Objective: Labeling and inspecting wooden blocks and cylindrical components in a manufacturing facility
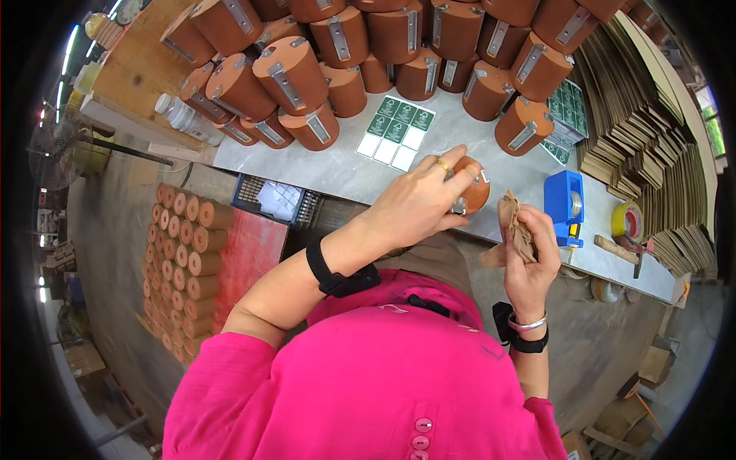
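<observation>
My left hand (418, 195) lies over a small reddish-brown cylinder (478, 192) with metal fittings, near the table's front edge. Its fingers curl round the top and side of the cylinder and hide part of it. To the right, my right hand (534, 264) pinches a crumpled brown wad (520, 230); whether it is paper or cloth I cannot tell. The wad is held apart from the cylinder. Just beyond my left hand lies a sheet of green and white stickers (396, 129), with several white squares on its near side.
Reddish-brown cylinders (341, 38) with metal strips are stacked across the back. At right stand a blue tape dispenser (558, 203), a yellow tape roll (627, 220), a hammer (618, 249) and stacked cardboard (644, 146). Lower left are a blue crate (247, 192) and many small cylinders (188, 253).
</observation>
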{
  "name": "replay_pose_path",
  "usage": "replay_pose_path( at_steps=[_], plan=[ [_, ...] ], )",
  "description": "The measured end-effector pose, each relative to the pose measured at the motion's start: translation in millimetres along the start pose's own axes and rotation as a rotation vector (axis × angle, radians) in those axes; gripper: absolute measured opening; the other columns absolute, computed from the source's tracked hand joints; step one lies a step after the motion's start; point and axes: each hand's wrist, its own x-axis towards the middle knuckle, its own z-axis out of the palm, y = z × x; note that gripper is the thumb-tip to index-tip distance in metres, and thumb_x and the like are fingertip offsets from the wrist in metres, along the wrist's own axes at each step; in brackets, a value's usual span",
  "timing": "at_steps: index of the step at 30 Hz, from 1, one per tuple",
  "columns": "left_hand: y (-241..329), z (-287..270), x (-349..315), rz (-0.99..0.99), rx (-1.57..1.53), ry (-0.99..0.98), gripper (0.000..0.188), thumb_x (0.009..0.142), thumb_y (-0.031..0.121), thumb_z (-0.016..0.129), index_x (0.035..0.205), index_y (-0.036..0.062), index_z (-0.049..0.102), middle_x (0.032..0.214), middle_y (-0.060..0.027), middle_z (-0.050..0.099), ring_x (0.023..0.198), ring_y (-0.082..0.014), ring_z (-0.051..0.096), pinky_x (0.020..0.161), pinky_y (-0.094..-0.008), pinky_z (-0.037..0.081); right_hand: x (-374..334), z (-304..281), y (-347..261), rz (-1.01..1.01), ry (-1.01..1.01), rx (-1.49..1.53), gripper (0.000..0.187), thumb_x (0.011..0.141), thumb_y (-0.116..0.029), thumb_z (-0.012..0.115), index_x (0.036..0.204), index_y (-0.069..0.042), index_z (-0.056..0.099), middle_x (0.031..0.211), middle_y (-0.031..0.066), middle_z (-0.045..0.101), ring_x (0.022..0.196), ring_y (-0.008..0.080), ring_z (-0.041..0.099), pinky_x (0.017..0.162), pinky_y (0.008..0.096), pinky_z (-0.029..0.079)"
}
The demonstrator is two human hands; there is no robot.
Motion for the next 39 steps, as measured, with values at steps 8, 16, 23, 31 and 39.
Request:
replay_pose_path(
  at_steps=[8, 16, 23, 31, 39],
  plan=[
    [-3, 21, -22, -0.004, -0.193, 0.248, 0.063, 0.073, 0.012, 0.083, 0.130, 0.0144, 0.056, 0.147, -0.0188, 0.039, 0.124, -0.0421, 0.052, 0.100, -0.0443, 0.050, -7, 0, 4, 0.022, -0.001, -0.003, 0.036, 0.075, 0.014, 0.059, 0.110, 0.003, 0.063, 0.112, 0.0160, 0.063, 0.100, 0.0262, 0.064, 0.088, 0.0330, 0.050],
    [-27, 33, -29, 0.304, -0.061, 0.295, 0.049, 0.074, 0.000, 0.079, 0.120, 0.0142, 0.066, 0.147, -0.0156, 0.039, 0.133, -0.0490, 0.042, 0.109, -0.0503, 0.044, -7, 6, 0, 0.037, -0.035, 0.011, 0.039, 0.073, 0.015, 0.057, 0.110, 0.003, 0.063, 0.110, 0.0157, 0.063, 0.100, 0.0267, 0.064, 0.089, 0.0330, 0.050],
    [-24, 35, -27, 0.255, -0.122, 0.304, 0.050, 0.073, 0.000, 0.081, 0.119, 0.0141, 0.066, 0.144, -0.0168, 0.042, 0.134, -0.0485, 0.041, 0.108, -0.0512, 0.044, -11, 8, 9, 0.061, -0.012, -0.011, 0.038, 0.075, 0.014, 0.058, 0.111, 0.003, 0.063, 0.110, 0.0163, 0.063, 0.101, 0.0282, 0.064, 0.089, 0.0338, 0.050],
    [-23, 30, -27, 0.278, -0.065, 0.334, 0.051, 0.072, 0.002, 0.081, 0.119, 0.0138, 0.066, 0.138, -0.0165, 0.048, 0.131, -0.0484, 0.044, 0.105, -0.0500, 0.047, 25, 22, 57, -0.143, 0.151, -0.294, 0.043, 0.074, 0.012, 0.056, 0.114, -0.001, 0.063, 0.112, 0.0174, 0.064, 0.105, 0.0369, 0.060, 0.094, 0.0427, 0.047],
    [-8, 35, -19, 0.212, 0.100, 0.304, 0.051, 0.074, 0.002, 0.079, 0.121, 0.0148, 0.065, 0.134, -0.0143, 0.052, 0.130, -0.0490, 0.045, 0.098, -0.0506, 0.050, 4, -31, 41, -0.078, 0.095, -0.431, 0.045, 0.084, -0.010, 0.070, 0.126, 0.000, 0.057, 0.122, 0.0209, 0.059, 0.112, 0.0378, 0.055, 0.097, 0.0441, 0.043]
  ],
)
